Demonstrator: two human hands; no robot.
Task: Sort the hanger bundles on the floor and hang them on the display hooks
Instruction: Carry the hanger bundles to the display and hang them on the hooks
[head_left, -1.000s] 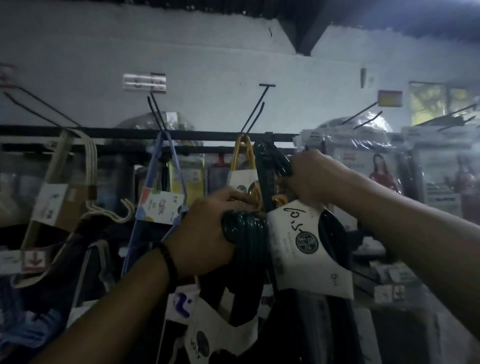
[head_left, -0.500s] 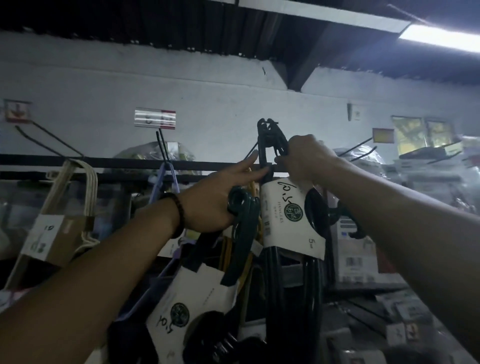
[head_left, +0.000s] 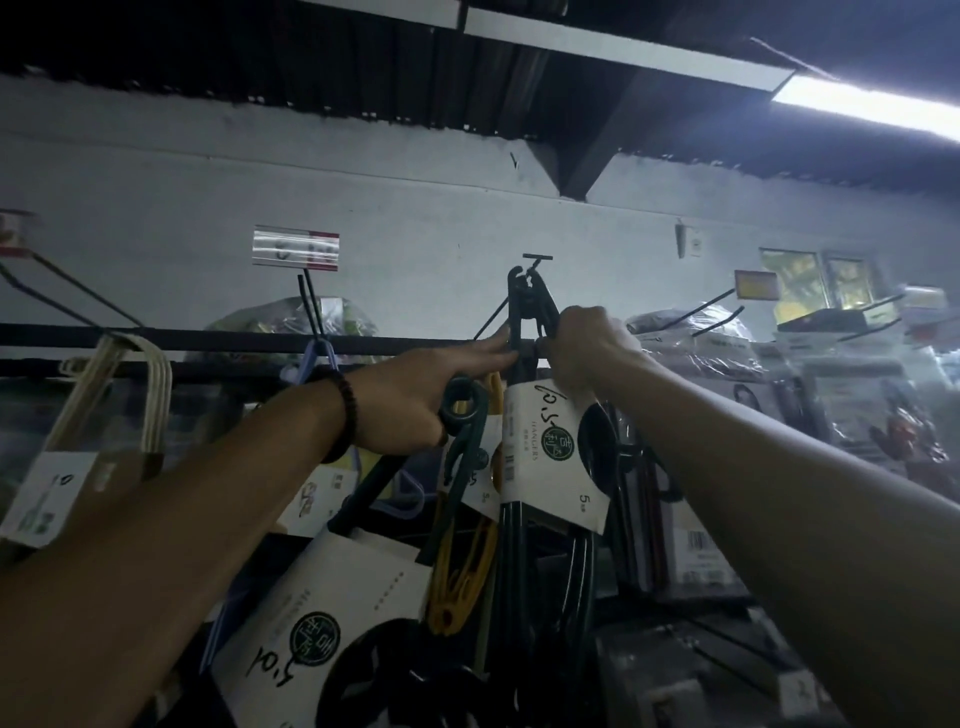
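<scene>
My right hand (head_left: 589, 349) grips the neck of a dark green hanger bundle (head_left: 550, 467) with a white paper sleeve, its hook ends raised to the tip of a black display hook (head_left: 537, 258). My left hand (head_left: 415, 400) holds a second dark green bundle (head_left: 462, 415) by its ring-shaped hooks with its lower fingers, while its forefinger points straight and touches the first bundle's neck. That second bundle's white sleeve (head_left: 322, 613) hangs low. A yellow hanger bundle (head_left: 462, 577) hangs behind them.
A black rail (head_left: 208, 343) runs across the wall with more hooks. A cream hanger bundle (head_left: 119, 395) hangs at left, a blue one (head_left: 322, 353) beside it under a price tag (head_left: 296, 248). Wrapped goods (head_left: 857, 395) fill the shelves at right.
My right hand has lifted the sleeved bundle from rail height up to the hook's tip. My left hand loosened from a full grip, its forefinger now stretched out. The view tilted upward.
</scene>
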